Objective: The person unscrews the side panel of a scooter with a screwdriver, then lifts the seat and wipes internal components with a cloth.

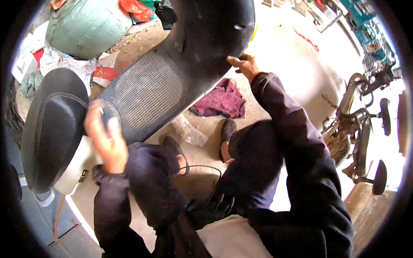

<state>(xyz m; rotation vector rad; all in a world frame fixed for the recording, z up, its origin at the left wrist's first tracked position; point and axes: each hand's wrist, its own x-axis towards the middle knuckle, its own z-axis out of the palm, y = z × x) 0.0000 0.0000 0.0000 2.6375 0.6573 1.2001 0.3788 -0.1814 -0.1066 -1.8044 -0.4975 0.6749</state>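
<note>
In front of me stands a scooter with a black leg shield [206,30] and a footboard [148,90] that has a ribbed grey mat. Its black stitched seat [53,129] is at the left, above a white body panel [77,170]. My left hand [107,139], a little blurred, is over the rear end of the footboard beside the seat, thumb and fingers apart. Whether it touches the scooter I cannot tell. At the right edge of the leg shield, my right hand [247,67] grips the rim, with a finger lying on the black plastic.
A dark red cloth [221,99] and a crumpled clear plastic piece [189,132] lie on the floor near my feet. A large green sack [88,28] stands at the far left amid litter. Rusty cycle parts with pedals [352,124] are at the right.
</note>
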